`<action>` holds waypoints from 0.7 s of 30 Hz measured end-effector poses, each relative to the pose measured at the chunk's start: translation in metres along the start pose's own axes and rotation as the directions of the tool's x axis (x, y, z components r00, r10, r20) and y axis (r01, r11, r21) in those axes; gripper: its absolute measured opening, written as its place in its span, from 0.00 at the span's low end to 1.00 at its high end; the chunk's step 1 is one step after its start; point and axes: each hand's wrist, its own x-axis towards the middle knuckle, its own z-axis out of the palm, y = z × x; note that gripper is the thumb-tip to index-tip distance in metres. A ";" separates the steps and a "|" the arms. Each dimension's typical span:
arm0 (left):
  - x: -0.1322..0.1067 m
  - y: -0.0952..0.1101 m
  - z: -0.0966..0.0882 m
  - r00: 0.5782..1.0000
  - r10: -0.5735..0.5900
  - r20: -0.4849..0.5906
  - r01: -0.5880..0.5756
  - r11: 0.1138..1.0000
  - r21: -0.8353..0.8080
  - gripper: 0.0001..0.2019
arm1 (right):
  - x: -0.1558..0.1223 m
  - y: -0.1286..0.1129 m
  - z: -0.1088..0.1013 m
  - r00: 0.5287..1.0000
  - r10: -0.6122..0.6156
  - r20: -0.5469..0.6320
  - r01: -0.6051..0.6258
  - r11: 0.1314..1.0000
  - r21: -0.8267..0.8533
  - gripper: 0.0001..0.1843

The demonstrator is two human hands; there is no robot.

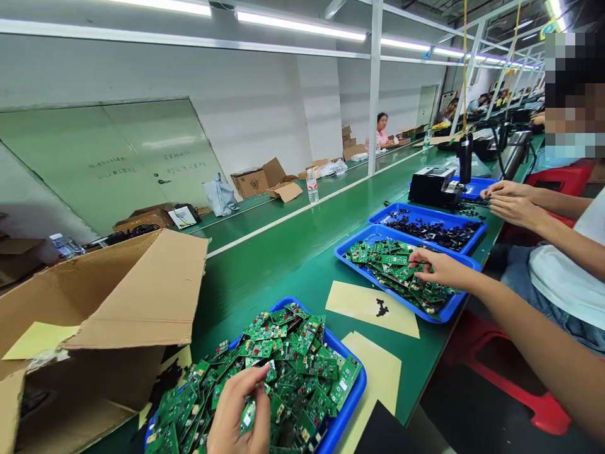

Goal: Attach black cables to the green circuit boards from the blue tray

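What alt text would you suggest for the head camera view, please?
Left hand at a blue tray heaped with green circuit boards, right hand at a second board-filled tray. A co-worker sits near a third tray of black parts.

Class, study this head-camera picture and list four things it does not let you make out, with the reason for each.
Head view, all four:
Left hand: the wrist is cut off by the bottom edge.
Near tray: its floor is hidden by heaped boards.
Right hand: anything between its fingers is too small to tell.
Door: its writing is too small and faint to read.
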 end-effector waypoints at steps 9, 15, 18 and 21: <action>0.001 0.001 -0.003 0.999 -0.009 0.035 0.007 0.999 0.048 0.09 | -0.012 0.023 -0.013 0.998 0.046 0.032 -0.047 0.998 0.049 0.11; 0.002 -0.001 -0.001 0.999 0.003 0.041 -0.005 0.999 0.052 0.08 | 0.012 0.039 -0.028 0.944 0.235 -0.232 -0.235 0.972 0.029 0.12; 0.003 -0.002 0.000 0.999 0.023 0.043 -0.025 0.998 0.061 0.08 | 0.024 0.034 -0.028 0.895 0.284 -0.345 -0.300 0.954 0.006 0.13; 0.003 -0.003 0.000 0.998 0.035 0.046 -0.038 0.997 0.071 0.08 | 0.016 0.019 -0.024 0.884 0.250 -0.395 -0.282 0.959 -0.023 0.14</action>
